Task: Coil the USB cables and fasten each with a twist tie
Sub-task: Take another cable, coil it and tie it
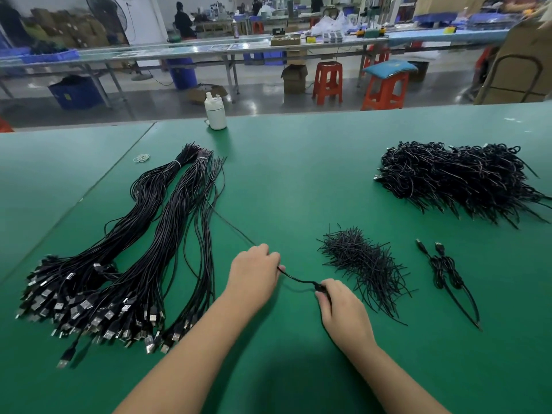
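Both forearms enter from the bottom edge and meet over the green table (298,180). Right hand (340,309): fingers curled around one black cable (298,278), pinching it near the plug end; the plug itself is hidden under the fingers. Left hand (254,273): fingers curled over the same cable, gripping it a short way along. Between the two hands the cable sags in a shallow arc just above the table. Beyond the left hand the cable runs diagonally up and left across the table toward the uncoiled bundles.

Uncoiled cables (125,249): two long bundles lie left of the hands, each bound near its far end, with USB plugs fanned out at the near end. Several loose strands lie along the right side of the bundles.

Twist ties (364,264): a loose heap of short black ties lies just right of the right hand, apart from it.

Two coiled cables (445,270) lie right of the ties, side by side, plugs pointing away from the camera.

Finished pile (454,177): a large heap of coiled cables sits at the far right of the table.

White bottle (215,113): upright at the far table edge. Rubber band (141,158): flat on the table, left of the bundle tips.
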### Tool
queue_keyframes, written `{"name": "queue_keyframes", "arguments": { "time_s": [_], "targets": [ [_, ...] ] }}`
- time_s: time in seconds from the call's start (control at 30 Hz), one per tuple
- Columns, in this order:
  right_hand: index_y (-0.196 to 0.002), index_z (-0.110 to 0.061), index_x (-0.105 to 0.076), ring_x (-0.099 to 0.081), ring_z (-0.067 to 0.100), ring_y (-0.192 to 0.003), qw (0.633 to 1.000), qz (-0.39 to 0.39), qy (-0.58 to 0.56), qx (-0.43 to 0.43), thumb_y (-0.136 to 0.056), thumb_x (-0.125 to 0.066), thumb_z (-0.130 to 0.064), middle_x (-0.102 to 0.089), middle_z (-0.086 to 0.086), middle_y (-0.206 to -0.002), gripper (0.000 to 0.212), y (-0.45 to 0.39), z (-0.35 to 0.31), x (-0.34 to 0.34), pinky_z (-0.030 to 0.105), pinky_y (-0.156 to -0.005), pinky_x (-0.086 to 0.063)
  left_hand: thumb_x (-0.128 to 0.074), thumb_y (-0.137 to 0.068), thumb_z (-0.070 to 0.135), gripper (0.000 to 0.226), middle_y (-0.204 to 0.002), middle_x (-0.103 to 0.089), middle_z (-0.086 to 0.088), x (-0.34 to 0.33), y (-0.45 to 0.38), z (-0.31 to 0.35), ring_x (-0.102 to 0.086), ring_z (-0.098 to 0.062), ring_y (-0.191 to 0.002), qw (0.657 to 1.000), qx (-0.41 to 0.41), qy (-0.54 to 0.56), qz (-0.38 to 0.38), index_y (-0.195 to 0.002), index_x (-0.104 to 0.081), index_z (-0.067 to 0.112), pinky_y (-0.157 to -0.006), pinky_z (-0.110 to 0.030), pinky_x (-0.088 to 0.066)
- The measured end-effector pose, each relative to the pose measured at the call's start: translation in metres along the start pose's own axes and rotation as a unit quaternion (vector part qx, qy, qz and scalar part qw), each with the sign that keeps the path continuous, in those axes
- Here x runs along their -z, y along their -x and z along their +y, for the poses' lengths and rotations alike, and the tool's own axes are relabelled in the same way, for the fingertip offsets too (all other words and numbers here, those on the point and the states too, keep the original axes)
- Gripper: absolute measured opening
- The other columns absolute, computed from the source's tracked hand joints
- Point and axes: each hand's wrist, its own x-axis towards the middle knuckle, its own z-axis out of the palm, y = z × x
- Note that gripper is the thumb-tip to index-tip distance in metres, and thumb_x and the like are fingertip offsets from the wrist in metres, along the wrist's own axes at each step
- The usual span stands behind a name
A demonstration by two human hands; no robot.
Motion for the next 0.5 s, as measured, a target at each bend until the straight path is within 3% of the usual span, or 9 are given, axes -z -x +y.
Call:
{"name": "queue_keyframes", "arguments": {
  "time_s": [0.1, 0.2, 0.33, 0.5],
  "targets": [
    [-0.094, -0.027, -0.050, -0.053, 0.009, -0.073, 0.999, 0.020, -0.040, -0.029, -0.103, -0.041, -0.032, -0.055, -0.012, -0.081, 0.014, 0.000, 0.001, 0.002, 0.031, -0.064, -0.045, -0.047, -0.096, 0.039, 0.030, -0.104, -0.049, -0.006, -0.012, 0.006, 0.009, -0.042, -0.028, -0.101, 0.990, -0.092, -0.103, -0.022, -0.099, -0.069, 0.019, -0.078, -0.037, -0.031],
    [-0.100, -0.025, -0.053, -0.057, 0.012, -0.079, 0.999, 0.015, -0.032, -0.021, -0.103, -0.040, -0.029, -0.060, -0.011, -0.088, 0.015, 0.000, 0.000, 0.003, 0.033, -0.069, -0.047, -0.046, -0.096, 0.040, 0.031, -0.123, -0.049, -0.008, -0.022, 0.015, 0.021, -0.045, -0.031, -0.111, 0.981, -0.161, -0.075, -0.083, -0.110, -0.063, 0.017, -0.091, -0.042, -0.037],
    [-0.105, -0.021, -0.053, -0.055, 0.015, -0.083, 1.000, 0.009, -0.015, 0.005, -0.103, -0.038, -0.026, -0.058, -0.007, -0.090, 0.015, 0.002, -0.001, 0.002, 0.033, -0.073, -0.044, -0.032, -0.101, 0.043, 0.031, -0.103, -0.057, -0.005, -0.017, 0.021, 0.037, -0.059, -0.030, -0.093, 0.979, -0.082, 0.072, -0.173, -0.102, -0.050, 0.017, -0.080, -0.040, -0.047],
    [-0.101, -0.020, -0.049, -0.049, 0.018, -0.072, 0.999, 0.005, -0.020, 0.037, -0.102, -0.040, -0.022, -0.052, -0.006, -0.081, 0.010, 0.005, -0.002, 0.005, 0.034, -0.065, -0.037, -0.028, -0.103, 0.035, 0.038, -0.103, -0.061, -0.010, -0.014, 0.022, 0.044, -0.055, -0.030, -0.098, 0.985, -0.096, 0.004, -0.145, -0.101, -0.059, 0.012, -0.085, -0.042, -0.045]
  ]
}}
